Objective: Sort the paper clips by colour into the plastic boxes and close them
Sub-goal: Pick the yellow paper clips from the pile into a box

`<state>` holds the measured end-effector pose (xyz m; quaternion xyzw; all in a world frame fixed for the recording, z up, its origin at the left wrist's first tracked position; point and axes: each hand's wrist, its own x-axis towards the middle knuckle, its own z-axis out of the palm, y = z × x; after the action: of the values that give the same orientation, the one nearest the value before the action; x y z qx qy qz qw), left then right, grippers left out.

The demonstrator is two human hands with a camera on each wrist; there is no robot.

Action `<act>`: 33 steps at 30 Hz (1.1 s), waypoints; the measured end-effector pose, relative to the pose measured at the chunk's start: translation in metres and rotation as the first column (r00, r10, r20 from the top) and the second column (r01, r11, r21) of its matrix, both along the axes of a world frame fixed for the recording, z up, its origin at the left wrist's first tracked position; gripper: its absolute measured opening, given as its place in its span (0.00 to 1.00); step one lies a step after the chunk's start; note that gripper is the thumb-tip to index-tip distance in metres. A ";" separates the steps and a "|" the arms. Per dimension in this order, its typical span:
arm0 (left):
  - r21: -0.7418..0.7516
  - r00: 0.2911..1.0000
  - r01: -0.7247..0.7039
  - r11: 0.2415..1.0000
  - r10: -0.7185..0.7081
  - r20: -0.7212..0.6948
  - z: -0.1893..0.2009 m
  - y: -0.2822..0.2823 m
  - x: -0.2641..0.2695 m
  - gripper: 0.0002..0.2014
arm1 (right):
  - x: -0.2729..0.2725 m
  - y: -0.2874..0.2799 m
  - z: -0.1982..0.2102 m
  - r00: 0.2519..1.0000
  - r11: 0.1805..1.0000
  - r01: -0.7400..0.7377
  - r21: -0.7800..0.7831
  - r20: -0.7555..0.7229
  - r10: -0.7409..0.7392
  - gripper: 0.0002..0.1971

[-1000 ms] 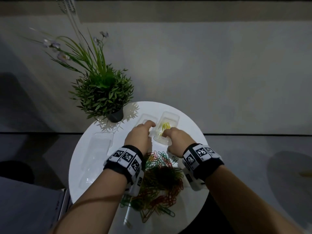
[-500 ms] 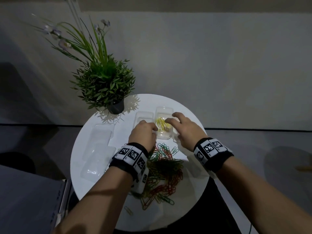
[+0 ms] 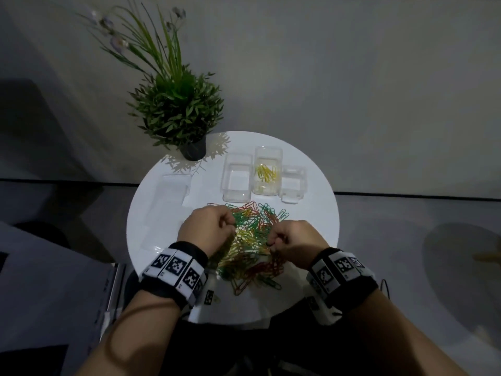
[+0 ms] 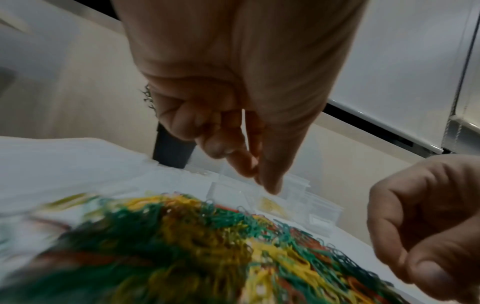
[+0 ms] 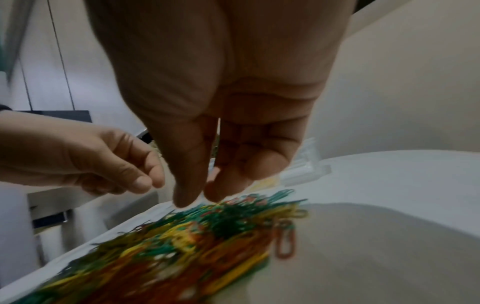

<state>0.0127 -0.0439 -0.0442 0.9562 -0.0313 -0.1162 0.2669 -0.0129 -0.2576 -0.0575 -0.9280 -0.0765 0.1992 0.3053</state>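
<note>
- Heap of red, green and yellow wire paper clips (image 3: 252, 242): lies at the middle of the round white table (image 3: 311, 213), its near part between the two hands.
- Left hand (image 3: 207, 229): poised over the heap's left edge, fingers curled downward, thumb and fingertips (image 4: 270, 185) drawn close together just above the clips; whether a clip is pinched cannot be told.
- Right hand (image 3: 294, 241): over the heap's right edge, thumb and forefinger tips (image 5: 187, 197) nearly meeting just above the clips; no clip is visibly held.
- Three clear rectangular plastic boxes: stand side by side just beyond the heap, all uncovered. The middle box (image 3: 267, 170) holds a few yellow clips (image 3: 267, 172); the left box (image 3: 236, 177) and the smaller right box (image 3: 293, 184) show no clips.
- Clear plastic lids (image 3: 166, 202): lie left of the heap.
- Green potted plant in a dark pot (image 3: 177, 109): beyond the heap, at the table's far-left rim.
</note>
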 end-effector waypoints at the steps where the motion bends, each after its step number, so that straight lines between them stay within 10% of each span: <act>1: 0.008 1.000 -0.003 1.000 0.004 -0.029 -0.004 0.004 -0.006 0.06 | -0.002 0.005 0.001 0.999 0.999 -0.035 0.001 -0.017 0.035 0.10; 7: 0.026 0.996 0.031 0.999 -0.028 -0.090 -0.025 0.021 -0.052 0.03 | -0.010 0.031 -0.002 0.979 0.967 -0.203 -0.152 -0.007 0.204 0.07; 13: 0.065 0.995 0.044 0.997 -0.038 -0.093 -0.027 0.004 -0.061 0.18 | -0.009 0.033 -0.007 0.995 0.978 -0.067 -0.199 0.061 0.080 0.07; 23: 0.072 0.999 0.039 0.997 -0.038 -0.016 -0.032 0.006 -0.056 0.04 | -0.014 0.023 -0.004 0.992 0.997 0.033 -0.072 0.124 -0.024 0.12; 28: -0.171 0.995 -0.093 0.981 0.084 -0.059 -0.036 0.013 -0.054 0.08 | -0.017 0.033 -0.007 0.996 0.996 -0.072 -0.056 0.041 0.074 0.12; 33: -0.527 0.937 -0.330 0.783 0.206 -0.280 -0.031 0.021 -0.051 0.09 | -0.007 0.040 -0.003 0.997 0.998 0.044 -0.039 0.059 -0.042 0.11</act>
<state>-0.0388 -0.0234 -0.0756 0.8105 0.1006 -0.1612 0.5541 -0.0194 -0.2174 -0.0603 -0.9408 -0.0614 0.1671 0.2886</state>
